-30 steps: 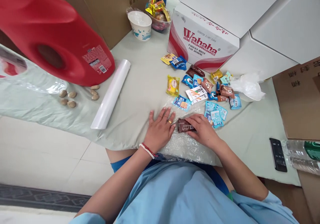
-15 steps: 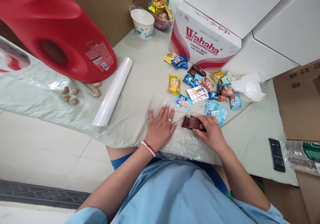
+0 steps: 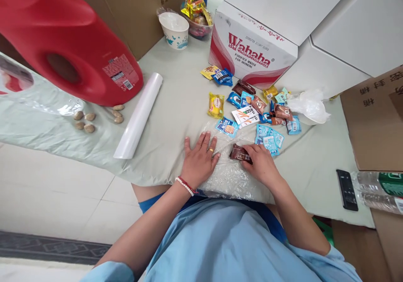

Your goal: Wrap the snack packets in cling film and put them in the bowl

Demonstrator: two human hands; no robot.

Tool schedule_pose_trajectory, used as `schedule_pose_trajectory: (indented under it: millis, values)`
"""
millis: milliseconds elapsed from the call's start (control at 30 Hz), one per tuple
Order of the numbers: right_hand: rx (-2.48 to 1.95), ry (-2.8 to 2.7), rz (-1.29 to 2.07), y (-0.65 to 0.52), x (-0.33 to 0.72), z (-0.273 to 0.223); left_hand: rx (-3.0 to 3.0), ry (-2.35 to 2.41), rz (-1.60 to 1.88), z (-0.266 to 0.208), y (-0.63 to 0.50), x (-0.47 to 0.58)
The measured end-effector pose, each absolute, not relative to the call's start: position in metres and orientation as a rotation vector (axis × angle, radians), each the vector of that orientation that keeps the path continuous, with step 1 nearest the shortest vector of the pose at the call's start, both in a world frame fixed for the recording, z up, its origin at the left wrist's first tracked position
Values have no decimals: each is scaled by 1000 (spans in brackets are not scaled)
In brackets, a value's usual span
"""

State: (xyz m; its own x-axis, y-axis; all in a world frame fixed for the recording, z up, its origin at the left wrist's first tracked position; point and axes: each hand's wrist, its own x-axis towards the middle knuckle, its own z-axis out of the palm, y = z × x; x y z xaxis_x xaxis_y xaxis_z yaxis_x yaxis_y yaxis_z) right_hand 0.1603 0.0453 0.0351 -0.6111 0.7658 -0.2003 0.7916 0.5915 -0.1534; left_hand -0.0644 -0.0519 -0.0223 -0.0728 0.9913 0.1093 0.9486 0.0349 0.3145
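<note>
My left hand [image 3: 199,161] lies flat with fingers spread on the left edge of a sheet of clear plastic film [image 3: 231,181]. Against that film, my right hand [image 3: 260,163] grips a brown-wrapped snack [image 3: 238,153] by its right end, thumb in front and fingers behind. Just beyond my hands lie more small snack packs: a blue pack [image 3: 227,127], a yellow pack [image 3: 215,105], a white pack [image 3: 244,115] and several light-blue sachets [image 3: 270,138]. Another brown-wrapped snack [image 3: 244,87] rests farther back in the pile.
A roll of film [image 3: 138,116] lies at left beside a big red jug [image 3: 116,76] and several brown nuts [image 3: 90,128]. Behind the snacks stands a Wahaha carton [image 3: 252,48]. A paper cup [image 3: 174,30], a white plastic bag [image 3: 310,105] and a black phone-like object [image 3: 347,189] also sit on the cloth.
The brown snack in my right hand now appears as one compact bar lying flatter, where before a second brown piece seemed to overlap it. My left hand stays in place; the view shifts slightly.
</note>
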Motion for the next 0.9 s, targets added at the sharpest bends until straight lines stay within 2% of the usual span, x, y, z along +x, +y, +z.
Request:
schedule_pose_trajectory:
  millis: [133, 267, 433, 667, 800, 900]
  values:
    - [1456, 2780, -394, 47, 172, 44, 2046, 2155, 436, -22, -52, -64]
    - [1316, 2872, -532, 36, 157, 42, 2039, 2160, 455, -24, -52, -65]
    - [1253, 2765, -509, 26, 137, 24, 2022, 2156, 475, -24, -52, -66]
    - [1192, 3036, -782, 6, 193, 39, 2038, 2203, 673, 0, -68, -83]
    - [896, 2983, -843, -24, 233, 33, 2418, 1526, 664, -2, -94, -107]
    - [939, 3002, -785, -39, 250, 15, 2470, 1226, 540, -13, -110, -120]
